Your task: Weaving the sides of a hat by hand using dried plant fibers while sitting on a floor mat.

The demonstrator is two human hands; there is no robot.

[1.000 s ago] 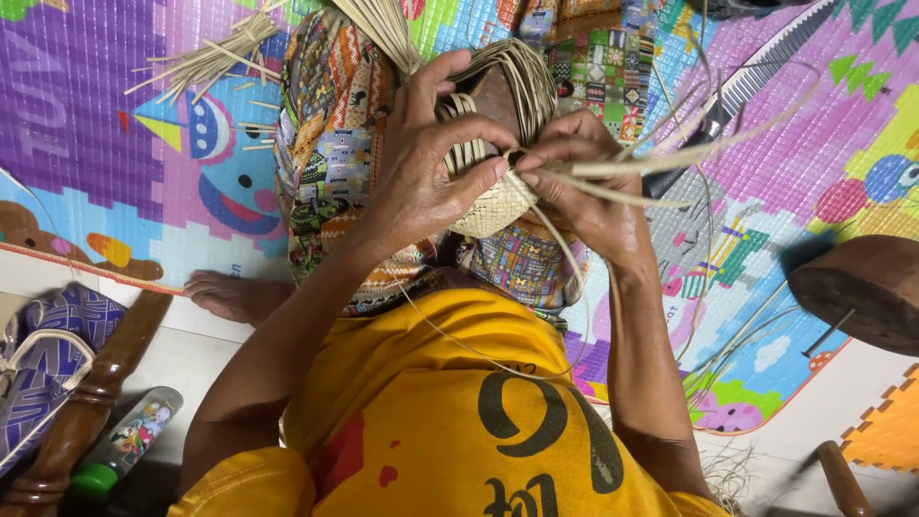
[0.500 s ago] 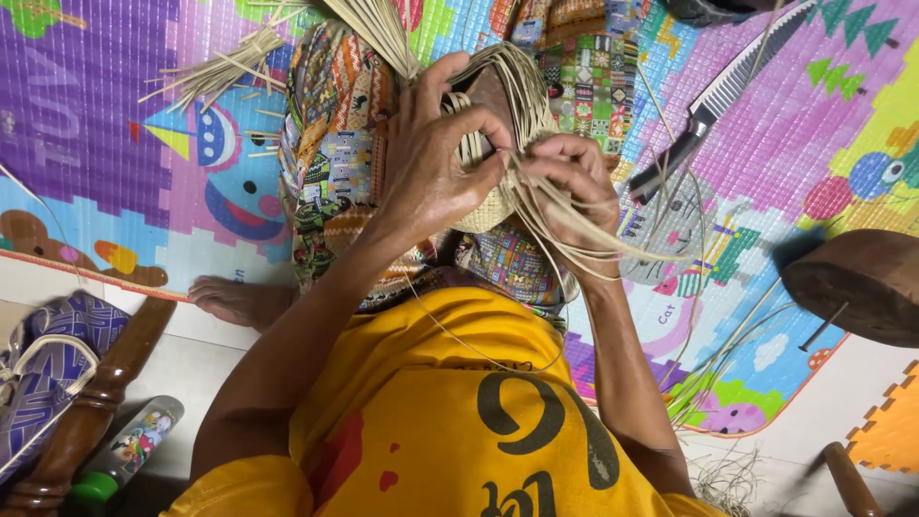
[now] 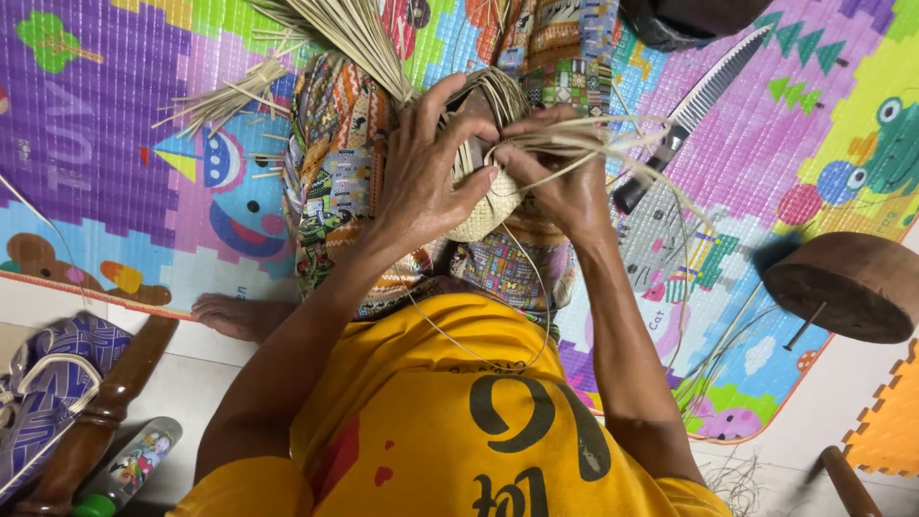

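Both hands grip a small woven basket (image 3: 483,206) over the lap: left hand (image 3: 421,182) clasps its woven side, right hand (image 3: 560,182) pinches loose straw strands (image 3: 613,134). The body looks woven; many strand ends remain unworked.

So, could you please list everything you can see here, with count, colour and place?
woven piece: one, pale straw, between both hands
loose straw strips: a bundle, tan, top centre
play mat: one, multicoloured, on the floor
patterned cloth: one, multicoloured, over the lap
serrated knife: one, grey blade, dark handle, upper right
round wooden block: one, brown, right
bottle: one, green cap, lower left
yellow shirt: one, bottom centre
left hand: grips the piece
right hand: pulls strips
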